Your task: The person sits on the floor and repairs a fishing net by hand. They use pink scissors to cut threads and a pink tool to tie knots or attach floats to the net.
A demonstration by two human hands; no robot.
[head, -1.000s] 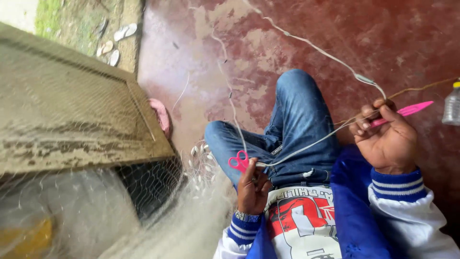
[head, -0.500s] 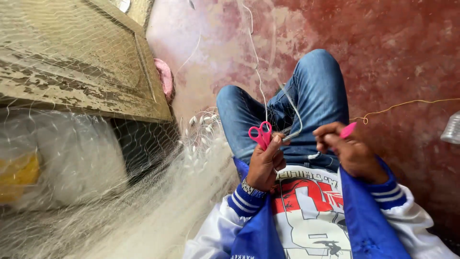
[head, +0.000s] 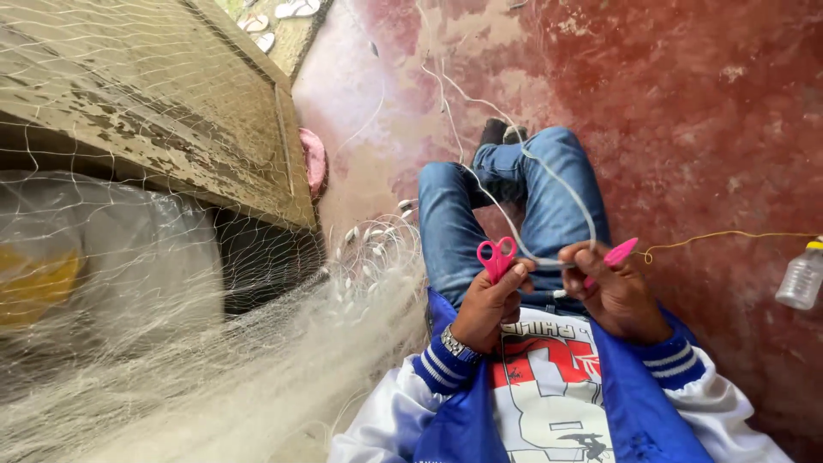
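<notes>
**Fingers pinch line, scissors alongside**

Right fingers [head: 591, 257] pinch white cord [head: 549, 261] plus pink netting needle [head: 619, 251]. Left hand [head: 487, 300] grips pink scissors [head: 496, 255], just left of the cord. Cord runs up over jeans [head: 549, 197]; fishing net [head: 257, 343] far left.

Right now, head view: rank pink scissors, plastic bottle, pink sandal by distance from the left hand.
1. pink scissors: held in the left hand.
2. pink sandal: on the floor, upper left by the wooden frame.
3. plastic bottle: far right edge.
</notes>
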